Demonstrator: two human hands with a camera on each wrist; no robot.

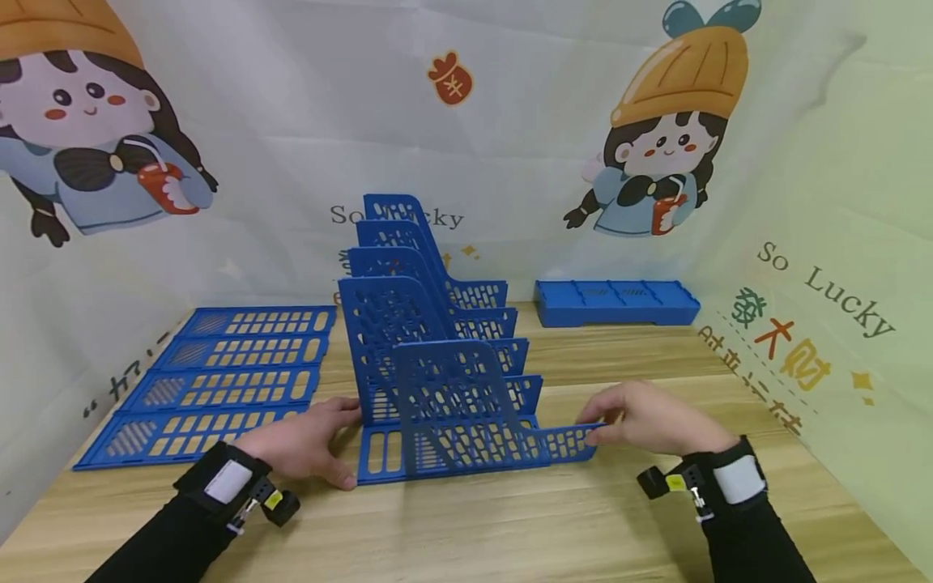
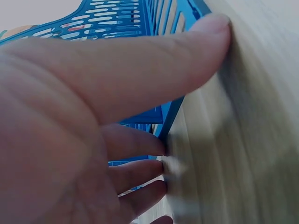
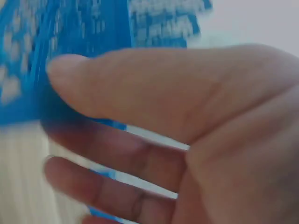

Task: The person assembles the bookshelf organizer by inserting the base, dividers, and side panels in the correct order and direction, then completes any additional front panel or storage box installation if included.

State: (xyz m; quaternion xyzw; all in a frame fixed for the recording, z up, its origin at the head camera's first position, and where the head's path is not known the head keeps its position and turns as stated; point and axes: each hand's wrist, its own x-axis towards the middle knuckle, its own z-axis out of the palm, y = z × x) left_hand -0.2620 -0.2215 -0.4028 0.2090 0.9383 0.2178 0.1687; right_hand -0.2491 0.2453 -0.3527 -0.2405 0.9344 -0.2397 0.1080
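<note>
A blue plastic file rack [image 1: 382, 348] stands mid-table, with several perforated upright dividers one behind another. At its near side is the closest divider [image 1: 477, 350], tall on the left and stepping down to a low right end. My right hand [image 1: 645, 417] pinches that low end between thumb and fingers; the right wrist view shows the thumb [image 3: 93, 77] over the blurred blue panel [image 3: 88, 28]. At the rack's left side, my left hand [image 1: 302, 441] rests with fingers extended. Its thumb [image 2: 187, 60] touches the edge of the blue base in the left wrist view.
Several flat blue slotted panels [image 1: 240, 378] lie joined in rows on the table's left. A long blue piece with ridges [image 1: 619, 304] sits at the back right. A printed cloth [image 1: 510, 162] with cartoon figures surrounds the wooden table [image 1: 466, 534] at the back and sides.
</note>
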